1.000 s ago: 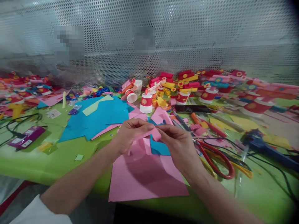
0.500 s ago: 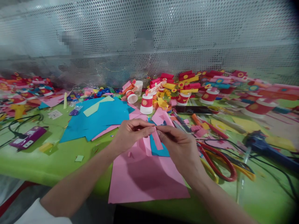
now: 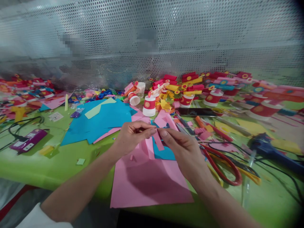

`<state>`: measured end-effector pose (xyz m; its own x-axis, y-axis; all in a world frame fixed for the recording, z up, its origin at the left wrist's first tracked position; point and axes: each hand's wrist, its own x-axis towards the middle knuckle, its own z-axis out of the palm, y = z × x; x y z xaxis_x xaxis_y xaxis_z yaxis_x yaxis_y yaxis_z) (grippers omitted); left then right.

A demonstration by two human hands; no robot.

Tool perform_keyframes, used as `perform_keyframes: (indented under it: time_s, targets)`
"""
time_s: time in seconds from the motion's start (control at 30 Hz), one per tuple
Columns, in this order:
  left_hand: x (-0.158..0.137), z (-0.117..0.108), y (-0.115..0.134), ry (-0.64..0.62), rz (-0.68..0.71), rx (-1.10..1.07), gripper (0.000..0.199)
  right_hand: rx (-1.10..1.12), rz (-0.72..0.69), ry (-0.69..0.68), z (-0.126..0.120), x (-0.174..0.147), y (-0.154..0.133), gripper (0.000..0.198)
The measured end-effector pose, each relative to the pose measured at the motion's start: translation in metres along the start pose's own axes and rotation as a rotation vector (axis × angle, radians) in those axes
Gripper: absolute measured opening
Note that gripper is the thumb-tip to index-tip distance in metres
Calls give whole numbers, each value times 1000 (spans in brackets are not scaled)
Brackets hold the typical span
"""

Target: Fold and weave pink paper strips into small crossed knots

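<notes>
Between the fingertips of both hands is a narrow pink paper strip [image 3: 158, 142], its free end hanging down toward me. My left hand [image 3: 136, 134] pinches the strip's upper end between thumb and fingers. From the other side, my right hand [image 3: 181, 144] is closed on the same end, thumb and forefinger pressed together. The very top of the strip is hidden by the fingers. Below lies a large pink sheet [image 3: 152, 186], with a piece of blue paper [image 3: 163, 154] and other pink strips at its far edge.
Red-and-yellow-handled scissors [image 3: 234, 175] and a blue glue gun [image 3: 263, 147] lie at right. Blue sheets [image 3: 104, 122] spread at left, near a purple power strip [image 3: 29, 141]. Decorated paper cups [image 3: 149, 106] line the back before a perforated metal panel [image 3: 166, 31].
The hanging end of the pink strip has swung slightly left and up. My right thumb has shifted a little along it; my left hand stays nearly still.
</notes>
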<state>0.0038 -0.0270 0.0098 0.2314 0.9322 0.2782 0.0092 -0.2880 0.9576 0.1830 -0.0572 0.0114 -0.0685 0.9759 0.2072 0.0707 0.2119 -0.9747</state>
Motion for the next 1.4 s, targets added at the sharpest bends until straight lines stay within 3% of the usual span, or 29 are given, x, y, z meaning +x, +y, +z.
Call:
perform_keyframes:
  time_s: [0.57,0.8,1.07,1.4]
  targets:
    - [0,-1,-2,-6,-78,-55,23,47,4,63,1,5,6,11]
    - [0,3,0,57,2,15,18,-41,-66,59,-1,3,4,14]
    - [-2,8,1,123,89,36,13,2,-63,50,1,3,2,15]
    - [-2,6,2,121,58,46,14,-18,-46,64,2,4,2,15]
